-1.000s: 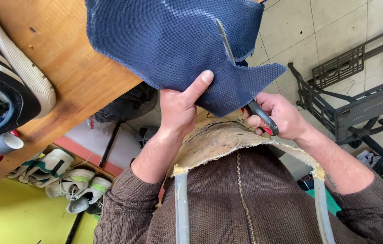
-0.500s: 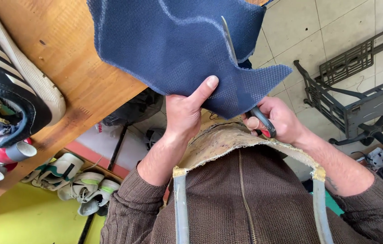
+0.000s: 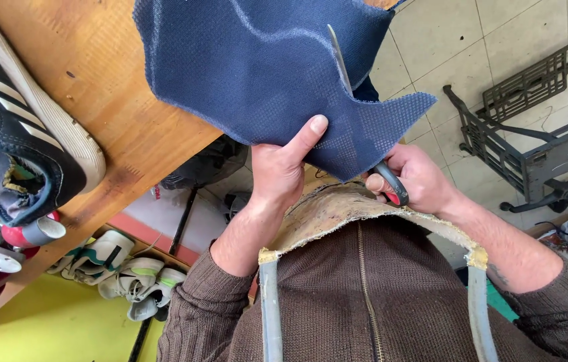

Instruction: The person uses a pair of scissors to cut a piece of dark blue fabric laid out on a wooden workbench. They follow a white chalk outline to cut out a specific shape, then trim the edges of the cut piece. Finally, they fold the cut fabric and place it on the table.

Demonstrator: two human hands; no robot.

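A sheet of dark blue mesh fabric (image 3: 264, 74) hangs over the edge of the wooden table (image 3: 109, 107). My left hand (image 3: 280, 171) pinches its lower edge, thumb on top. My right hand (image 3: 418, 181) grips scissors (image 3: 364, 114) with red and grey handles. Their blade runs up through the fabric along a cut. The lower right flap of the fabric sticks out past the blade.
A black sneaker with white stripes (image 3: 16, 127) lies on the table at the left. Several shoes (image 3: 123, 275) sit on the floor below. A black metal frame (image 3: 532, 134) stands on the tiled floor at right. A worn apron (image 3: 364, 214) covers my chest.
The view has shifted slightly. My left hand's thumb has slid a little along the fabric, and the scissors stay in the cut.
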